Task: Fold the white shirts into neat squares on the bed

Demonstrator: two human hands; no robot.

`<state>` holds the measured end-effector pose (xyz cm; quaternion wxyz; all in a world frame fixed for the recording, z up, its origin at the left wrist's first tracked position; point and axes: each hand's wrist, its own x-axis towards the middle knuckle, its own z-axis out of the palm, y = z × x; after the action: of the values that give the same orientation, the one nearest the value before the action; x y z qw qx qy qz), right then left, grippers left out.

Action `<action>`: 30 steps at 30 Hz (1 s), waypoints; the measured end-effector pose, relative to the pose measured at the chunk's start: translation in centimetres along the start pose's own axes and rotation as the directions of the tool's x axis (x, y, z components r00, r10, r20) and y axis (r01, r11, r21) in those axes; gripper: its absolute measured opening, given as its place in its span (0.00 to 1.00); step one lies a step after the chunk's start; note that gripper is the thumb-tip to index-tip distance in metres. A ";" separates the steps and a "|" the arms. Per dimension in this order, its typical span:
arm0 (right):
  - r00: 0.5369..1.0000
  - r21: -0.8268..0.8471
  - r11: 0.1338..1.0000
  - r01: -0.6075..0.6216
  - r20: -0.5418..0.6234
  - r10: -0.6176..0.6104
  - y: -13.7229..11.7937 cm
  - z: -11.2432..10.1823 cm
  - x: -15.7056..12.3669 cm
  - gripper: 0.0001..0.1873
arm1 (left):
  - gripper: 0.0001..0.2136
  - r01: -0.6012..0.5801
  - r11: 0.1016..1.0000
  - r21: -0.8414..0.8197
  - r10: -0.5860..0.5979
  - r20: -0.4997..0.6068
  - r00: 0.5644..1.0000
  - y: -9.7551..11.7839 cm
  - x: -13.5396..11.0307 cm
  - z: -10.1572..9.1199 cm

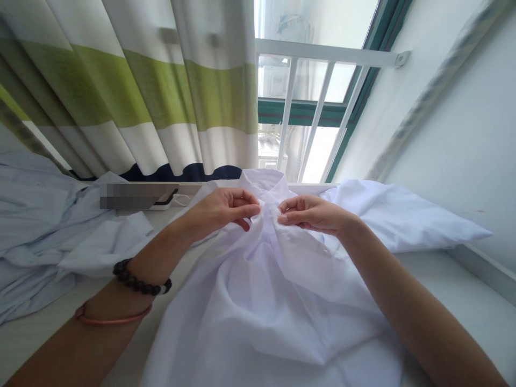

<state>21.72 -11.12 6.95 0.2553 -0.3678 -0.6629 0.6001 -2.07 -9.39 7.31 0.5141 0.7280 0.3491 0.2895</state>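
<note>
A white collared shirt lies spread in front of me, its collar at the far end and its body draped toward me. Just below the collar, my left hand pinches the left front edge between thumb and fingers. Opposite it, my right hand grips the other front edge the same way. Between the two hands the fabric is lifted a little and folds run down from it. Whether a button lies under the fingertips cannot be made out.
At left lies a heap of pale garments, with a phone-like device and a white cable beside it. One white sleeve stretches toward the right wall. Behind are a green-and-white curtain and a white window railing.
</note>
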 end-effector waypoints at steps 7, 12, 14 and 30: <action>1.000 -0.137 0.990 -0.029 -0.001 0.029 -0.2 -0.6 -0.4 0.16 | 0.15 0.196 0.938 -0.285 -0.185 0.064 0.981 -2.1 1.0 2.0; 1.000 -0.317 0.948 0.020 -0.011 -0.024 -1.1 0.2 -0.9 0.15 | 0.17 0.076 0.942 -0.326 -0.059 0.061 0.996 -2.2 0.9 2.4; 0.999 -0.342 0.940 0.012 -0.027 -0.022 -1.5 0.7 -1.0 0.15 | 0.17 0.024 0.950 -0.312 0.000 0.077 0.997 -2.3 0.7 2.4; 0.960 -0.434 0.899 -0.061 -0.272 -0.066 -1.8 1.0 -1.4 0.06 | 0.13 -0.089 0.989 -0.115 0.092 0.023 0.996 -1.4 0.5 3.3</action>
<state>21.43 -12.86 8.76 0.2581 -0.4959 -0.7384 0.3772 0.56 -10.45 5.02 0.5461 0.7164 0.2914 0.3219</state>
